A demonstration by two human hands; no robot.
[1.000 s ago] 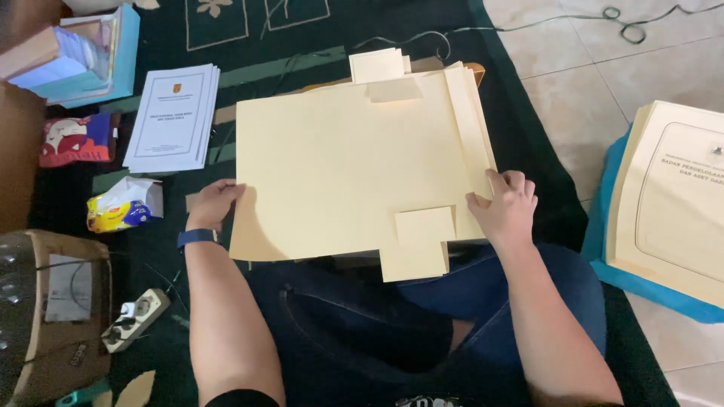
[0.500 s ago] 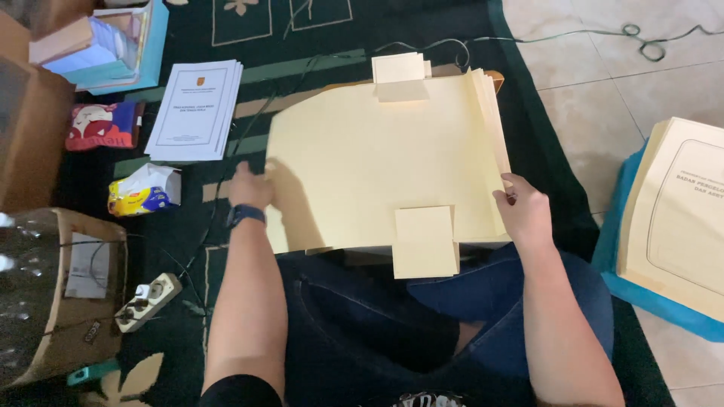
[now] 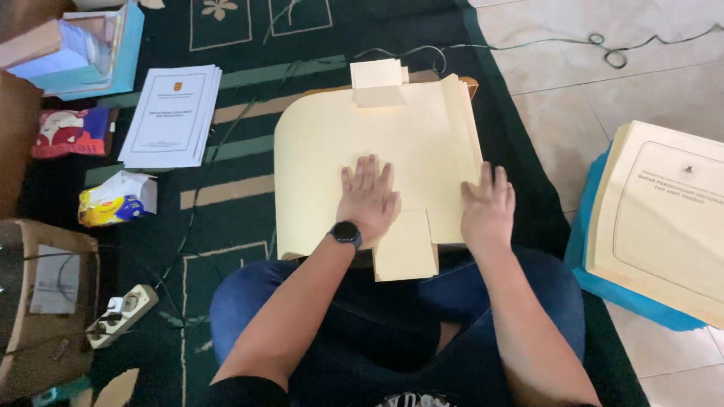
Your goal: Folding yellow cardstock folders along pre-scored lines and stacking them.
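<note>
Both hands lie open, palms flat, on the cream folder sheet (image 3: pixel 339 151) (its 2 flaps jut out front and back): left hand (image 3: pixel 368 194) at its middle, right hand (image 3: pixel 489 205) on its right edge. Left of the sheet lies a white booklet (image 3: pixel 173 114).

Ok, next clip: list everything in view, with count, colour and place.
folder sheet: one, cream, with flaps, flat on the lap
folder stack: one, cream, right, on a blue base
booklets: small stack, white, upper left on the rug
rug: one, dark green with cream lines
snack packet: one, yellow and white, left
pouch: one, red, far left
power strip: one, white, lower left
cable: one, dark, across the tiled floor
wristwatch: one, black, left wrist
left hand: flat on the sheet
right hand: flat on the sheet's right edge
</note>
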